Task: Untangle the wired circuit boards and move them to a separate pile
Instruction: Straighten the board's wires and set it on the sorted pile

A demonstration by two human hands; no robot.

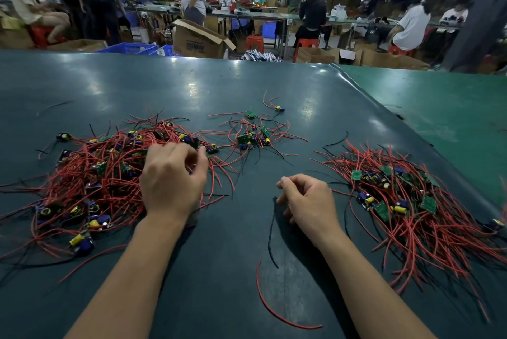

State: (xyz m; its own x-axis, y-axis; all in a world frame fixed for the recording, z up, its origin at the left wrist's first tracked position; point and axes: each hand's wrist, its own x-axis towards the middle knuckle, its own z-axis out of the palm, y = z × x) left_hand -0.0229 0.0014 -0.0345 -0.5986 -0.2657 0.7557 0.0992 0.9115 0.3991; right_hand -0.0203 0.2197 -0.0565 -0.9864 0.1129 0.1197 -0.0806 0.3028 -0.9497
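A big tangled pile of circuit boards (90,179) with red and black wires lies on the left of the table. My left hand (172,179) is over the pile's right edge, its thumb and curled fingers closing on red wires there. A second, looser pile of boards (397,196) spreads on the right. My right hand (308,198) rests between the piles with fingers loosely curled and nothing visibly held. One fingertip is at the upper end of a loose black wire (271,231).
A small cluster of boards (252,135) lies further back in the middle, with a single board (279,109) beyond it. A loose red wire (271,308) lies near the front. The dark green table mat (247,83) ends at a raised edge on the right. People work at benches behind.
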